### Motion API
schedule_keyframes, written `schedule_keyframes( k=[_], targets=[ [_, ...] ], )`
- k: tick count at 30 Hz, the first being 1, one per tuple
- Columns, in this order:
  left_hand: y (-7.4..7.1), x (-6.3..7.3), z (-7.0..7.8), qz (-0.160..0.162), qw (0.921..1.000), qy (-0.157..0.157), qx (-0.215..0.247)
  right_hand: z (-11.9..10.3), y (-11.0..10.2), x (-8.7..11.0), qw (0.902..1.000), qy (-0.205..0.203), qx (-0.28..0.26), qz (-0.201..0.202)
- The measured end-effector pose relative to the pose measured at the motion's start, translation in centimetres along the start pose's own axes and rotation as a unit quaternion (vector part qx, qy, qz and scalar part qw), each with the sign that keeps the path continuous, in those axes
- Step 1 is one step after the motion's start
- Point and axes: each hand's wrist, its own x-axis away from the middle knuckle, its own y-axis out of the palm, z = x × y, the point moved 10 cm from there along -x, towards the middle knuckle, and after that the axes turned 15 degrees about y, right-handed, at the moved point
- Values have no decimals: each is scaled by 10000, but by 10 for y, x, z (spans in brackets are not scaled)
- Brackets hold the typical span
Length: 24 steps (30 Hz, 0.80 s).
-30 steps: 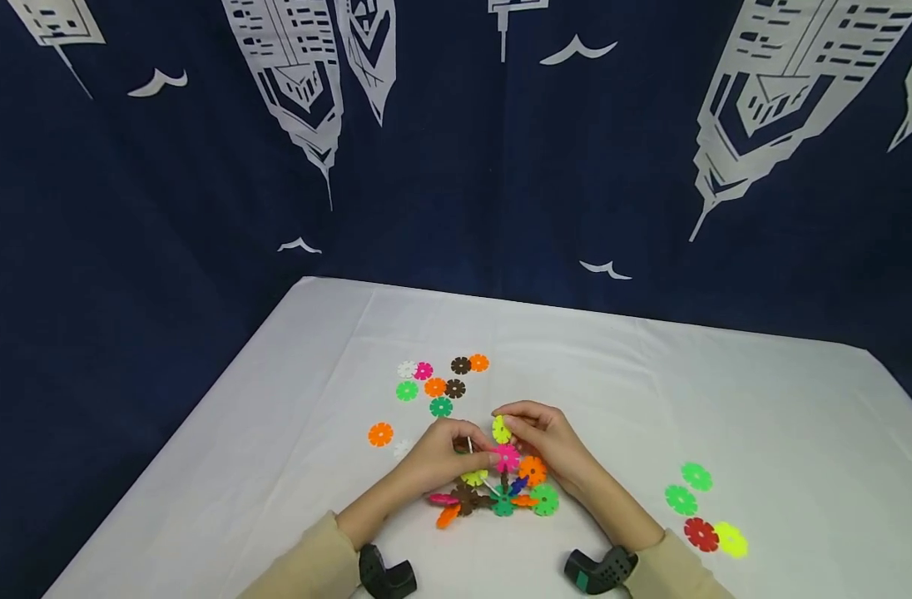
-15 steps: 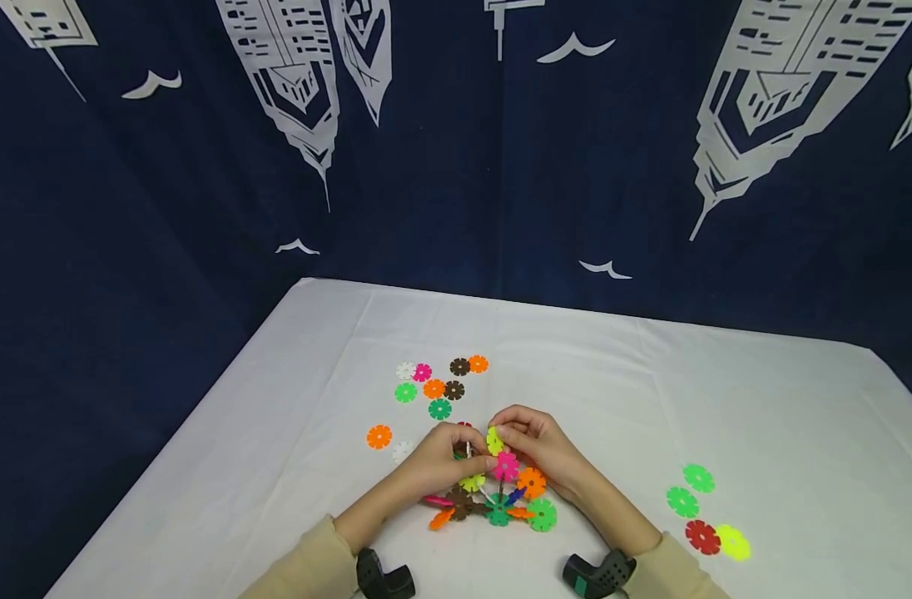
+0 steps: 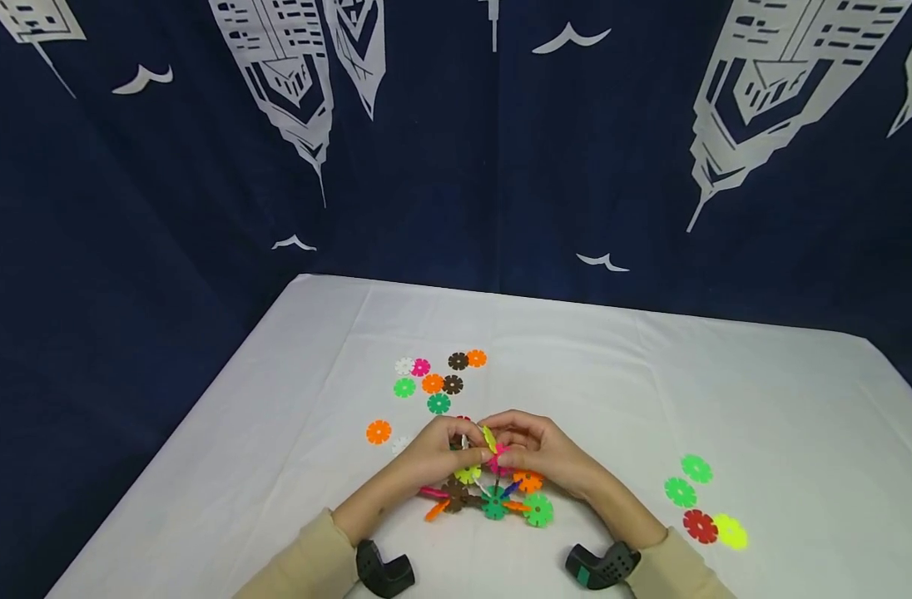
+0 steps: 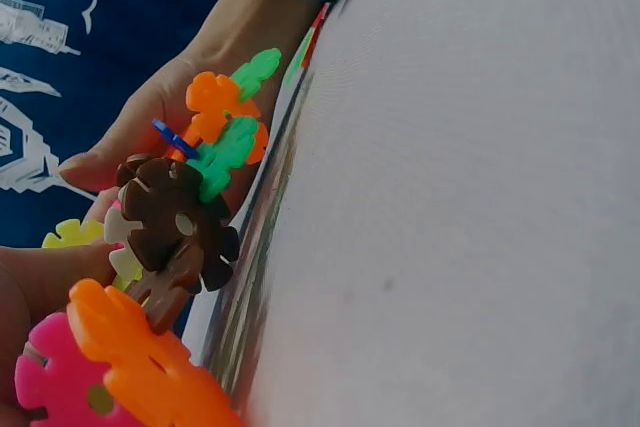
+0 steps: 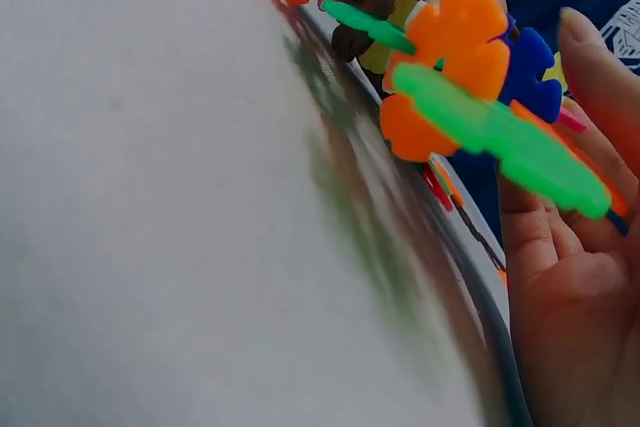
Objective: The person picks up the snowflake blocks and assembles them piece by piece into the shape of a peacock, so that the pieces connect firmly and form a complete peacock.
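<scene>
A many-coloured assembly of notched plastic snowflake discs stands between the hands, with a teal disc (image 3: 495, 504) and a brown disc (image 3: 454, 494) low in it. My left hand (image 3: 439, 449) grips its upper part, thumb and fingers near a pink disc (image 3: 498, 460). From the other side my right hand (image 3: 544, 453) pinches at that pink disc, thumb in front. A yellow disc (image 3: 489, 439) rises nearly edge-on between both hands' fingertips. In the right wrist view, a green disc (image 5: 500, 137) and an orange disc (image 5: 460, 37) jut out by the right palm. Fingers hide the exact joint.
Several loose discs lie beyond the hands, among them a teal one (image 3: 438, 403) and an orange one (image 3: 378, 432). A red disc (image 3: 700, 527), a yellow one and two green ones lie at the right on the white tablecloth (image 3: 785, 399). A dark blue curtain (image 3: 426, 208) hangs behind.
The right hand has moved left, closer to the left hand. The yellow disc has turned from face-on to nearly edge-on, and the right thumb has come down over the pink disc.
</scene>
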Motion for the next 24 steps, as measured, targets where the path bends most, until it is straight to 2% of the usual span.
schedule_keyframes(
  k=[7,14,19,24],
  targets=[
    [-1,0,-1,42,10000,36,-37,-6,2,0,9978,-232,600,155],
    [-3,1,0,111,9998,2,-164,-8,-2,0,9903,-236,1161,732],
    [-5,0,1,121,9992,89,-382,-11,-3,0,9856,-136,1285,1094],
    [-5,-1,2,105,9990,127,-406,-10,-6,-1,9813,5,1329,1390]
  ],
)
